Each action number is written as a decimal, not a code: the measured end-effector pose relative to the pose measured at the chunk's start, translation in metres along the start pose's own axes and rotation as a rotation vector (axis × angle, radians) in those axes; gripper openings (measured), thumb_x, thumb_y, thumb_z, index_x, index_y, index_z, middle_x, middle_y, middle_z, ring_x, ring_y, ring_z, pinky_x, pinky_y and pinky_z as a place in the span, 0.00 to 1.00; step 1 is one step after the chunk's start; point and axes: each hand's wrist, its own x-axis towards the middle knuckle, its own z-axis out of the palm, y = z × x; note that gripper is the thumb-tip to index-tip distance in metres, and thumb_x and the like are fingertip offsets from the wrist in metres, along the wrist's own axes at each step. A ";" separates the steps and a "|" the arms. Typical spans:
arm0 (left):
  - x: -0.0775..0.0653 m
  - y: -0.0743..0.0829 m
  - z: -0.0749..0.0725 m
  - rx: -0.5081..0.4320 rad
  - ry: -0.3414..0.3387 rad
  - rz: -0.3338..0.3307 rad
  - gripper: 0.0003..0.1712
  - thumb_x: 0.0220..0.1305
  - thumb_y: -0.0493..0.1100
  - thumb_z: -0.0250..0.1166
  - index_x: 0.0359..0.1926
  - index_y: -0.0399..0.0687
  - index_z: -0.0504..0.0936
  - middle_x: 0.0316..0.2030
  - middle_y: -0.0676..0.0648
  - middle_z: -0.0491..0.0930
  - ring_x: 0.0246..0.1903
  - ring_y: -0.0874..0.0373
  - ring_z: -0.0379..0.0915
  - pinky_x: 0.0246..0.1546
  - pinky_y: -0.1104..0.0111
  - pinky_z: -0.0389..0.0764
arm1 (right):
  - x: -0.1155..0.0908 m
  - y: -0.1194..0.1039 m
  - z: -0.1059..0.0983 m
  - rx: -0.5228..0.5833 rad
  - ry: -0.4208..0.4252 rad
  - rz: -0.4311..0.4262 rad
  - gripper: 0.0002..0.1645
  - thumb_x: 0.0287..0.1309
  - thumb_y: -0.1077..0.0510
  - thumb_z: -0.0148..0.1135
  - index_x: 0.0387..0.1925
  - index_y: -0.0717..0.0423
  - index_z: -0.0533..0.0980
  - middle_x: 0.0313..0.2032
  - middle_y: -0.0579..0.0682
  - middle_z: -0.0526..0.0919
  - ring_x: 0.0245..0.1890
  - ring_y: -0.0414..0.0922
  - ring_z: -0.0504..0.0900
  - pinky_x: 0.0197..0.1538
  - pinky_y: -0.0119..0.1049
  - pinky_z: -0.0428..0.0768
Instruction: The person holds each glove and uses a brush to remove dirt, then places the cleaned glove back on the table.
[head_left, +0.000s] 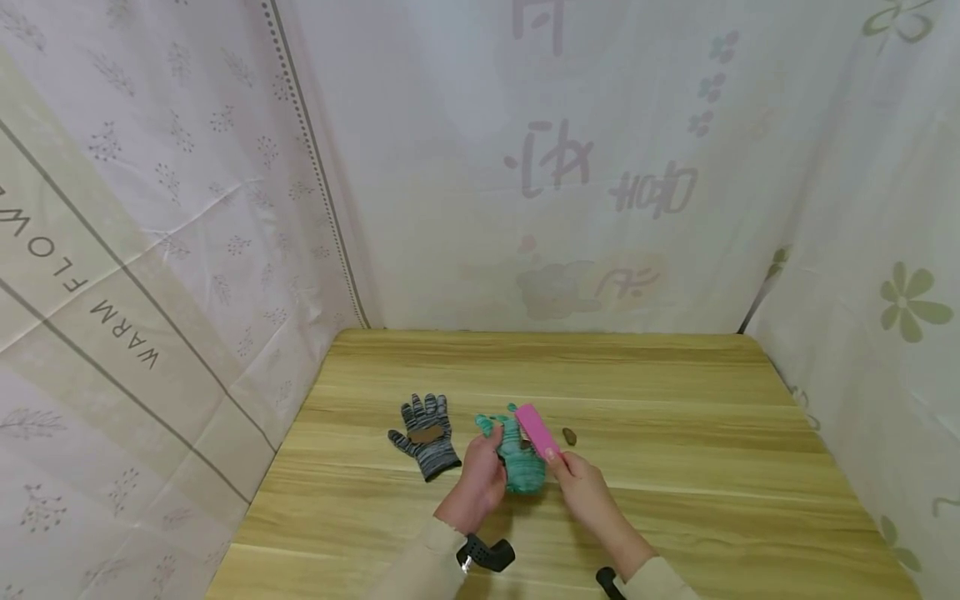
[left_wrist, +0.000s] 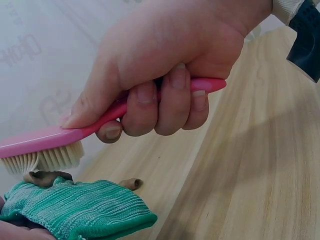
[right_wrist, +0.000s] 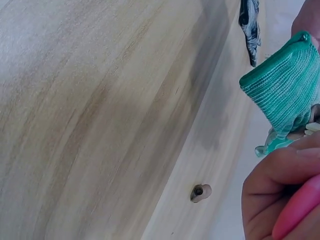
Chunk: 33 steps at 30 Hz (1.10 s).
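My left hand [head_left: 482, 473] grips a green-striped knit glove [head_left: 525, 475], its thumb over the near side of the fabric. Raised in my right hand [head_left: 588, 493] is a pink scrubbing brush [head_left: 535, 428], its handle wrapped by curled fingers and the thumb pressed along its back. In the left wrist view the pale bristles [left_wrist: 60, 156] point down at a brown, curled lump [left_wrist: 47, 178] lying on the glove, and they meet its top. The green cuff [right_wrist: 270, 65] faces away from the brush in the right wrist view. The glove hides most of my left fingers.
A grey-and-black knit glove [head_left: 437, 457] lies flat on the wooden table [head_left: 675, 400] to the left, a brown patch [head_left: 426, 434] across its palm. A small brown piece [head_left: 570, 437] sits right of the brush. Printed curtains [head_left: 450, 167] enclose the table's back and sides.
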 end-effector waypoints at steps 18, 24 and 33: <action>0.002 -0.002 -0.003 0.022 -0.038 -0.016 0.19 0.83 0.51 0.41 0.33 0.51 0.67 0.26 0.57 0.70 0.27 0.66 0.69 0.33 0.71 0.72 | 0.000 0.003 -0.002 0.017 -0.008 0.018 0.29 0.77 0.40 0.48 0.39 0.62 0.78 0.21 0.46 0.64 0.21 0.41 0.62 0.24 0.33 0.64; 0.002 -0.003 -0.004 0.025 -0.044 -0.017 0.19 0.84 0.52 0.40 0.37 0.49 0.69 0.28 0.56 0.71 0.28 0.65 0.69 0.34 0.71 0.72 | -0.001 -0.006 -0.002 0.061 0.019 0.004 0.30 0.77 0.39 0.47 0.46 0.61 0.79 0.23 0.47 0.66 0.23 0.42 0.64 0.26 0.34 0.66; 0.001 -0.007 0.000 0.034 -0.045 -0.001 0.17 0.83 0.50 0.41 0.39 0.50 0.71 0.31 0.56 0.76 0.34 0.66 0.74 0.40 0.71 0.75 | -0.003 -0.019 0.005 0.040 0.016 -0.055 0.27 0.75 0.40 0.50 0.38 0.61 0.77 0.21 0.45 0.65 0.23 0.41 0.65 0.27 0.33 0.66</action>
